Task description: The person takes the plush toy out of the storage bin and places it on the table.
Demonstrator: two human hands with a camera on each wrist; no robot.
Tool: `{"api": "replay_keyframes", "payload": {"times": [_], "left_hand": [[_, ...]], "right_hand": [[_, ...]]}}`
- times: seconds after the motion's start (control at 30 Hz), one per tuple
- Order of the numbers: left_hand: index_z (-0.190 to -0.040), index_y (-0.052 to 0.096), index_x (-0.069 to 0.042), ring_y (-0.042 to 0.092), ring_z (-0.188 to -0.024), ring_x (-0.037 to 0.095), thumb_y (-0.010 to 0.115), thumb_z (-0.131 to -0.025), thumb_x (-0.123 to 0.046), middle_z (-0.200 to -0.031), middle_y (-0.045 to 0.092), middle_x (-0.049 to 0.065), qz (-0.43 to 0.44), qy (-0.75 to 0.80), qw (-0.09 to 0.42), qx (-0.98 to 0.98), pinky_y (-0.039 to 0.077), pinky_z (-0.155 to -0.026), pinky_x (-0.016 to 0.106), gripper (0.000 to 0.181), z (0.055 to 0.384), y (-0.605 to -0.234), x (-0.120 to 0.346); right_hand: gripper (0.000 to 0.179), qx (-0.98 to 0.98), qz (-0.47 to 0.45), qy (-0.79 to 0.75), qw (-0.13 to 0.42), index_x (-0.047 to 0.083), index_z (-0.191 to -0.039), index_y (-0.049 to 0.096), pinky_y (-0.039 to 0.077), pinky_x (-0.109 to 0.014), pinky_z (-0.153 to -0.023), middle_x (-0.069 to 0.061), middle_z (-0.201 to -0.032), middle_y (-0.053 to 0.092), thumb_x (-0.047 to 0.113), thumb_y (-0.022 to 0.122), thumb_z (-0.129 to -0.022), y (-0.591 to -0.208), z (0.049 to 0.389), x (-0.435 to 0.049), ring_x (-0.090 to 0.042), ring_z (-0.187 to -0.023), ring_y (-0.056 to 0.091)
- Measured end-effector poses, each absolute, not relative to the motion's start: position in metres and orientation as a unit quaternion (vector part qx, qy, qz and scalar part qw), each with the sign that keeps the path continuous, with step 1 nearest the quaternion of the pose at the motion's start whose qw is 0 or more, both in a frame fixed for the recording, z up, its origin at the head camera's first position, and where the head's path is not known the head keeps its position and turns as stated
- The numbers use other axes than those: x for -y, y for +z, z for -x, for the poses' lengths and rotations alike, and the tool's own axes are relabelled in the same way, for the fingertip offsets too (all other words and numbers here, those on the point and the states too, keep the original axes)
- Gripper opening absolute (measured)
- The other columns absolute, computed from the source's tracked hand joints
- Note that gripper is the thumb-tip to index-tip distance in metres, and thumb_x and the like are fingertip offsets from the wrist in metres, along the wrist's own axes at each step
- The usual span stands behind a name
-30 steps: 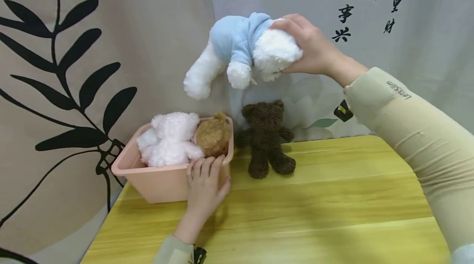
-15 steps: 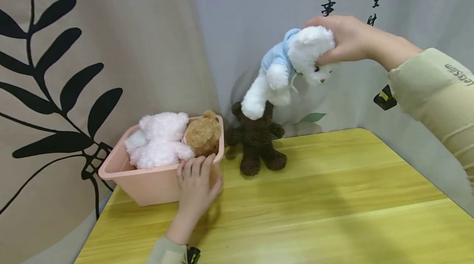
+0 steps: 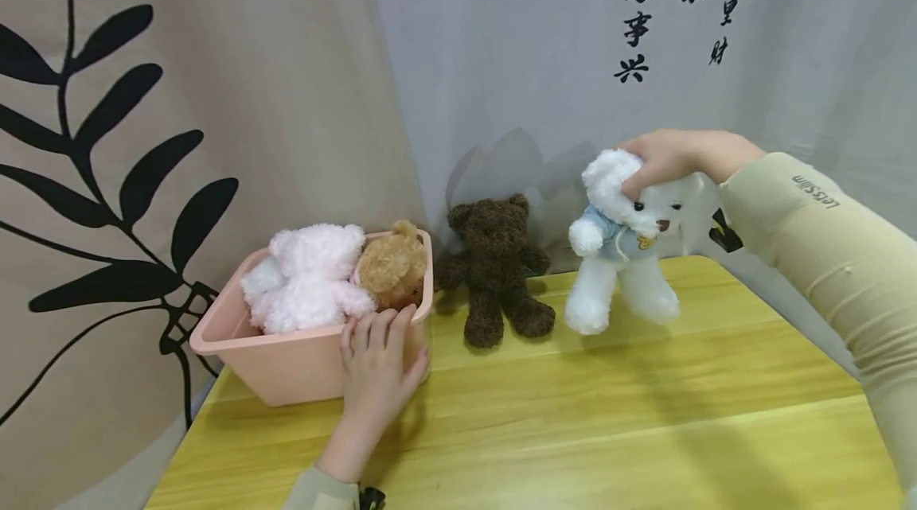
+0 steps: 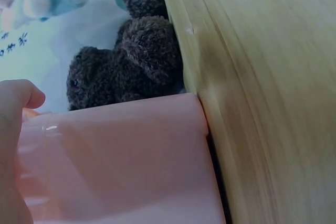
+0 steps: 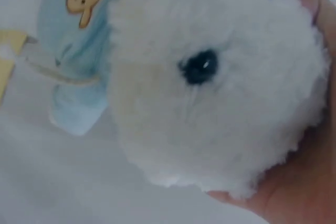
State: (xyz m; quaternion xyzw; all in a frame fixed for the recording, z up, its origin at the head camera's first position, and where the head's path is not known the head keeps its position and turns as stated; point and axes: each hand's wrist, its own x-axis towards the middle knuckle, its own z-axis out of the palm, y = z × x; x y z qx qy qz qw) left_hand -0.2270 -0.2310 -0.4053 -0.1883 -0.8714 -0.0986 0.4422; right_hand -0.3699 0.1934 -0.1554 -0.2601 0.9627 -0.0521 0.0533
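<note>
In the head view my right hand grips a white teddy bear in a light blue hoodie by the head. It is upright at the table's back right, facing forward; I cannot tell whether its feet touch the tabletop. The right wrist view shows the bear's furry face close up, with fingers around the head. My left hand holds the front right rim of a pink plastic bin. Inside lie a pale pink plush toy and a tan curly plush toy.
A dark brown teddy bear sits against the back curtain, between the bin and the white bear. The yellow wooden table stretches in front, its back right corner beyond the white bear.
The white bear has gone from tilted in the air above the brown bear to upright, lower and further right, with my right hand still on its head. My left hand stays on the bin.
</note>
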Motion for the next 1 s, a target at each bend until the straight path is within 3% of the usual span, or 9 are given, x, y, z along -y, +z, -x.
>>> {"api": "replay_keyframes", "payload": {"times": [0.23, 0.47, 0.6, 0.8, 1.0], "left_hand": [[-0.135, 0.052, -0.013, 0.042, -0.113, 0.034, 0.057, -0.081, -0.038, -0.118, 0.050, 0.010, 0.181, -0.091, 0.439, 0.875, 0.020, -0.103, 0.056, 0.059, 0.223, -0.405, 0.223], [-0.133, 0.054, -0.012, 0.043, -0.111, 0.034, 0.056, -0.080, -0.037, -0.117, 0.051, 0.010, 0.179, -0.089, 0.454, 0.868, 0.021, -0.102, 0.057, 0.059, 0.221, -0.405, 0.219], [-0.133, 0.054, -0.012, 0.043, -0.111, 0.034, 0.055, -0.080, -0.037, -0.116, 0.051, 0.010, 0.179, -0.089, 0.462, 0.864, 0.022, -0.100, 0.057, 0.058, 0.221, -0.406, 0.218], [-0.132, 0.054, -0.011, 0.043, -0.109, 0.034, 0.055, -0.079, -0.037, -0.114, 0.051, 0.010, 0.177, -0.088, 0.473, 0.859, 0.023, -0.099, 0.057, 0.059, 0.221, -0.404, 0.218], [-0.132, 0.055, -0.012, 0.043, -0.109, 0.034, 0.056, -0.079, -0.037, -0.114, 0.052, 0.011, 0.180, -0.090, 0.473, 0.858, 0.023, -0.099, 0.057, 0.058, 0.222, -0.404, 0.218]], "right_hand": [[0.087, -0.963, 0.252, -0.057, 0.069, -0.002, -0.148, 0.031, 0.040, -0.058, -0.092, -0.030, -0.140, 0.043, 0.028, 0.068, -0.076, -0.213, 0.393, -0.191, -0.046, -0.122, 0.045], [0.077, -0.955, 0.284, -0.088, -0.007, 0.010, -0.148, 0.036, 0.037, -0.066, -0.090, -0.028, -0.141, 0.040, 0.030, 0.069, -0.081, -0.265, 0.411, -0.191, -0.048, -0.124, 0.041], [0.080, -0.952, 0.284, -0.108, -0.045, 0.015, -0.151, 0.032, 0.032, -0.070, -0.093, -0.027, -0.149, 0.028, 0.034, 0.068, -0.083, -0.289, 0.415, -0.190, -0.049, -0.133, 0.028], [0.103, -0.948, 0.286, -0.125, -0.060, 0.018, -0.154, 0.023, 0.036, -0.067, -0.092, -0.025, -0.154, 0.015, 0.029, 0.083, -0.071, -0.308, 0.422, -0.185, -0.047, -0.139, 0.015], [0.094, -0.943, 0.274, -0.166, -0.091, 0.012, -0.150, 0.033, 0.036, -0.065, -0.095, -0.028, -0.147, 0.026, 0.017, 0.082, -0.070, -0.308, 0.424, -0.176, -0.047, -0.133, 0.024]]}}
